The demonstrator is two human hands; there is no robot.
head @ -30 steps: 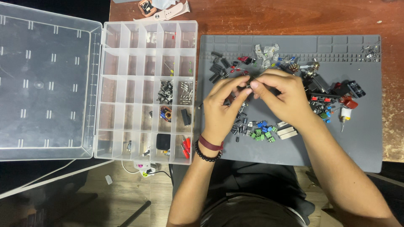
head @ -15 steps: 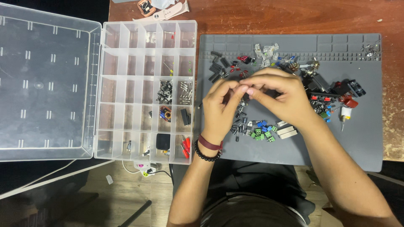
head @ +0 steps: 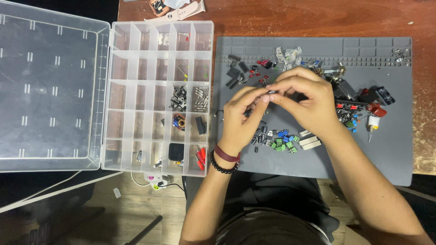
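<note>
A person's left hand point(head: 243, 119) and right hand point(head: 305, 97) meet fingertip to fingertip above a grey work mat point(head: 390, 154), pinching between them a small dark component point(head: 271, 92). The part is tiny and black, mostly hidden by the fingers; only a sliver shows where the two thumbs and forefingers come together, and its finer shape cannot be made out. What is visible seems to lie roughly left to right, running from one hand's fingertips to the other's, though its ends are covered. Both hands are curled in a pinch grip on the piece, held just above the mat's upper middle. A dark red band and a black bead bracelet point(head: 223, 164) circle the left wrist. Scattered on the mat around the hands lie loose electronic parts: black chips point(head: 236, 75), red LEDs point(head: 256, 72), blue and green terminal blocks point(head: 284, 140) and a red capacitor point(head: 376, 110). To the left sits an open clear compartment box point(head: 136, 95), several cells holding small parts, its lid point(head: 45, 86) folded flat on the wooden table point(head: 318, 18).
</note>
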